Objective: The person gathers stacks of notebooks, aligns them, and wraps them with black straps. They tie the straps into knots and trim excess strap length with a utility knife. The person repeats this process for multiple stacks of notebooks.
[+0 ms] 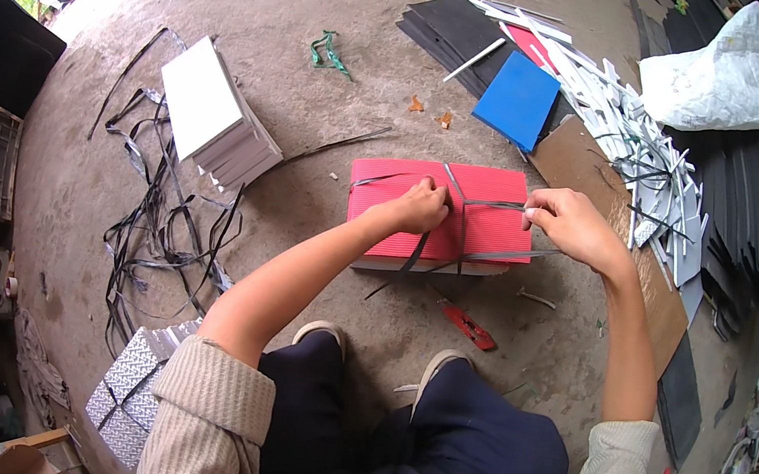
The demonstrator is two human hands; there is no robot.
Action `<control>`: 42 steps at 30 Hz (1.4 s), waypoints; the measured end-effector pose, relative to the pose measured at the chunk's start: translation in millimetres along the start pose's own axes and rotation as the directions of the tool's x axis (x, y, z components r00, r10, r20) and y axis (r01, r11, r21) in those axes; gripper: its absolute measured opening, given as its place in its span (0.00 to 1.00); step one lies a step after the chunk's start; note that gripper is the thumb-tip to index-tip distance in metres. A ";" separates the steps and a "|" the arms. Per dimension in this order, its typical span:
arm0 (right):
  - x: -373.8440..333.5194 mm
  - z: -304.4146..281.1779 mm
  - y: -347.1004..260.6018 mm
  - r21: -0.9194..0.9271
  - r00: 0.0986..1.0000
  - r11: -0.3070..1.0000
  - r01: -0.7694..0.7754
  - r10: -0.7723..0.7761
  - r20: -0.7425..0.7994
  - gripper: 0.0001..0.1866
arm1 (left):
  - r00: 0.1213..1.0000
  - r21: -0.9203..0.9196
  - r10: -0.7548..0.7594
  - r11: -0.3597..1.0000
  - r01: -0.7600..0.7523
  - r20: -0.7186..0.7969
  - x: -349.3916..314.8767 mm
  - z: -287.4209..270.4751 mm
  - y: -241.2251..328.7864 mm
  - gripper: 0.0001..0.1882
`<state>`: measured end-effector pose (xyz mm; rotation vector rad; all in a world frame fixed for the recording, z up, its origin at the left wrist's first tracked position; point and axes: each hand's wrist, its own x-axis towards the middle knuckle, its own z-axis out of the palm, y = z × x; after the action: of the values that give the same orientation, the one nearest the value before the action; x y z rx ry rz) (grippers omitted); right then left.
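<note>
Concrete floor (267, 9), red stack (442, 240), black strap (497, 204)

The left hand (420, 207), slanting in, is gripping the strap atop the red stack, ahead of the feet (322, 331); the right hand (572, 225), bent inward, is pinching the strap by the stack's right edge. Loose straps (137, 159) and a white stack (206, 100) are lying left, white scraps (605, 109) right, floor showing between the stacks.

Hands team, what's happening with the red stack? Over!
Left hand closed on black strap atop red stack; right hand pinching strap at right end. Straps cross on top. Red tool on floor nearby, apart from stack.
</note>
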<state>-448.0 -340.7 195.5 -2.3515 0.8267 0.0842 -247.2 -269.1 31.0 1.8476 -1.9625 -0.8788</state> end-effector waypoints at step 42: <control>-77.3 -7.1 24.7 0.636 0.982 0.770 -0.043 0.150 -0.115 0.09 | 0.648 -0.933 -0.712 -0.030 0.358 0.271 47.4 21.7 43.7 0.06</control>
<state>-525.3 -317.9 207.5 -1.6842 0.8839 -0.3057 -300.5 -311.3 32.5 1.6179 -0.0149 -1.4311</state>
